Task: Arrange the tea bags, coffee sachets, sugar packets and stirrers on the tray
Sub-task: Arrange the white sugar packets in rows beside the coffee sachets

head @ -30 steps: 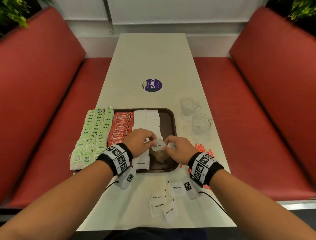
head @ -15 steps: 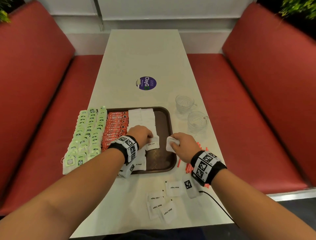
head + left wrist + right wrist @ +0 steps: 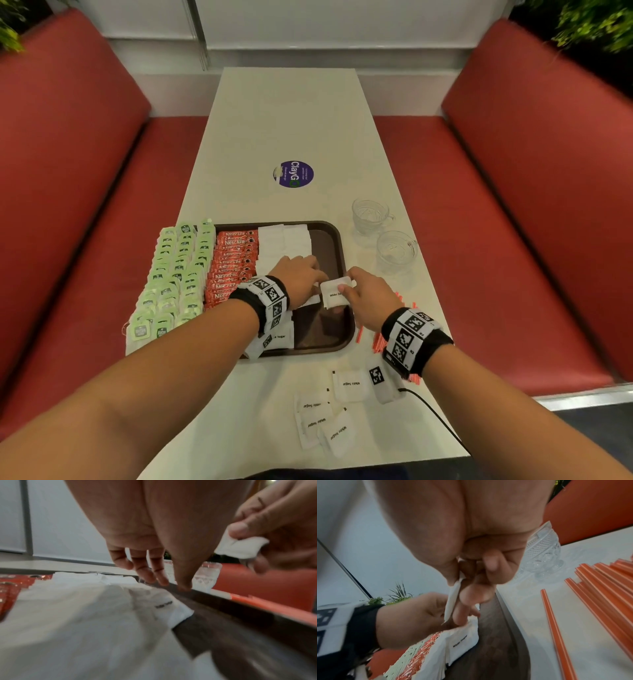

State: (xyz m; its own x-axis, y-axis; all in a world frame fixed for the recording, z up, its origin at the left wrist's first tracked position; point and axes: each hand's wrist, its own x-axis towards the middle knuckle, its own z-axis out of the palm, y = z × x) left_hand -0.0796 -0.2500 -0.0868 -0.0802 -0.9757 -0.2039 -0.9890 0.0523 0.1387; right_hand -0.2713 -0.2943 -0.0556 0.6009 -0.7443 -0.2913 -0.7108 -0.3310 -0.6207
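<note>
Two hands meet over the brown tray (image 3: pixel 337 240) at the centre of the head frame. Our right hand (image 3: pixel 368 296) pinches a white sugar packet (image 3: pixel 335 293) between thumb and fingers, held just above the tray's bare right part. Our left hand (image 3: pixel 299 275) hovers beside it with fingers relaxed and slightly spread over the row of white sugar packets (image 3: pixel 284 240) already on the tray; from the left wrist view the fingertips (image 3: pixel 161 580) seem to hold nothing, though the blur leaves some doubt. Red Nescafé coffee sachets (image 3: pixel 234 260) fill the column left of the sugar, and green tea bags (image 3: pixel 174 270) lie in rows at the frame's left, seemingly over the tray's left edge and onto the table (image 3: pixel 287 113). Four loose sugar packets (image 3: pixel 323 419) lie on the table at the lower centre. Orange stirrers (image 3: pixel 590 588) lie on the table right of the tray, near two glass cups (image 3: pixel 395 250).
</note>
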